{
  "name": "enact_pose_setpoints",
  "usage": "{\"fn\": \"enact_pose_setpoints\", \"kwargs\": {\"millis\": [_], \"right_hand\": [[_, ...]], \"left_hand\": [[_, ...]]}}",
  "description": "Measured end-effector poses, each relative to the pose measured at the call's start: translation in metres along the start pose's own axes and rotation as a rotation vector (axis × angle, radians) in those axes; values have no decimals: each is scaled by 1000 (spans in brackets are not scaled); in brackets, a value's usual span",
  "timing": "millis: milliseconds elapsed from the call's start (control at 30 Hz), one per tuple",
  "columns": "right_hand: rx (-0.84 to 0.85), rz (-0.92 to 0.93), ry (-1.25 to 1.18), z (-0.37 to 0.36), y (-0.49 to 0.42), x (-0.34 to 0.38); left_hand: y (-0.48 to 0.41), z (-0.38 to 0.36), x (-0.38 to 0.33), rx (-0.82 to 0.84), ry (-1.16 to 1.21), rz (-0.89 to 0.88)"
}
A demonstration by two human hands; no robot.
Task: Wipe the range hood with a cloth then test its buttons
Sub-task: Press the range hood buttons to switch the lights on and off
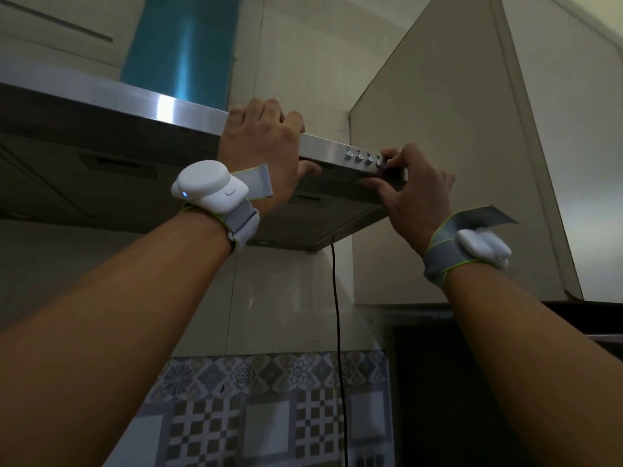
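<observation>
Overhead at 11 o'clock, our left hand clamps the rim of the brushed-steel range hood, likely to steady us; at 1 o'clock our right hand pinches its front strip, fingertip on the round silver buttons.

Single head view, wide-angle, tilted up from below the range hood, close. The hood's underside and front strip cross the upper half. Forearms rise from the near bottom corners: left hand centre, right hand right. Tiled wall low centre, cabinet right.
</observation>
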State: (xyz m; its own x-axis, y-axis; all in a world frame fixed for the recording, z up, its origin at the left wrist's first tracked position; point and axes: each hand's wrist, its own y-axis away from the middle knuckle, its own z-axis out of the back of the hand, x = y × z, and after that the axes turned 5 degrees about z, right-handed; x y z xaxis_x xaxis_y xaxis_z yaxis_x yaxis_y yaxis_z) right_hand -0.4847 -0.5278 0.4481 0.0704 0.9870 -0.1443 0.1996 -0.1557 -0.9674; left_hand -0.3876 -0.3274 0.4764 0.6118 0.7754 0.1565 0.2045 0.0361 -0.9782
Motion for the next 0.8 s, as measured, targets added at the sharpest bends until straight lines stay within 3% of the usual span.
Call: {"fn": "enact_pose_setpoints", "kwargs": {"millis": [800], "right_hand": [[0, 12, 8, 0, -1, -3]], "left_hand": [[0, 0, -1, 9, 4, -8]]}}
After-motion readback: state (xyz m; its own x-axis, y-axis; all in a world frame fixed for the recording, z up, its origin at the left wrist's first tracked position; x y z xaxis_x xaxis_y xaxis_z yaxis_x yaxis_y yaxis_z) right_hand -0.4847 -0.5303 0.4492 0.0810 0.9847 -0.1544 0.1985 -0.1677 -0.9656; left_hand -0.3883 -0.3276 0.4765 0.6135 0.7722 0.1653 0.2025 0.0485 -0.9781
